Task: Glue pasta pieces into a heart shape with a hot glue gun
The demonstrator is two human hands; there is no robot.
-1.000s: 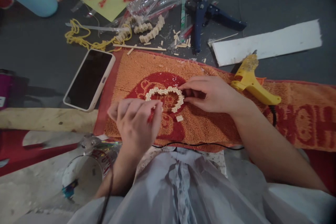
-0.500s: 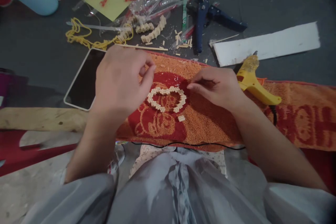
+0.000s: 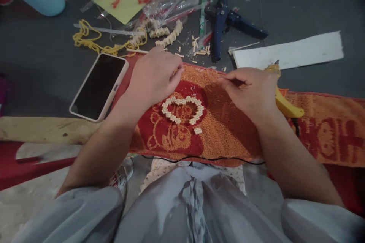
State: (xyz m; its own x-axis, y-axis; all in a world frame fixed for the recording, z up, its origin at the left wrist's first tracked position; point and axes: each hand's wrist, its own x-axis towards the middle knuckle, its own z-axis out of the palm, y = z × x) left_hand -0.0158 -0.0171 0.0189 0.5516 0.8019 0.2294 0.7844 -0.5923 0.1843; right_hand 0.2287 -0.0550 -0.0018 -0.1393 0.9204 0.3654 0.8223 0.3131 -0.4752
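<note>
A heart-shaped outline of small pale wooden stick pieces (image 3: 170, 115) lies on the orange and red towel (image 3: 225, 136), with a gap at its lower point. Just below the gap sits a small loose group of pieces (image 3: 197, 131). My left hand (image 3: 158, 74) hovers above and left of the heart, fingers curled and closed; anything in them is hidden. To the upper right of the heart, my right hand (image 3: 251, 89) has thumb and forefinger pinched together. Whatever they may hold is too small to make out. Neither hand touches the heart.
A phone (image 3: 98, 85) lies at the left. Behind the towel are yellow string (image 3: 85, 36), curved stick strips (image 3: 171, 35), cut bits (image 3: 202, 50), a dark blue cutter (image 3: 221, 26) and a white board (image 3: 291, 50). A yellow glue gun (image 3: 288, 106) rests by my right hand.
My left hand has moved right and slightly up, uncovering more of the phone. The right hand has shifted right, away from the heart, and now partly covers the glue gun.
</note>
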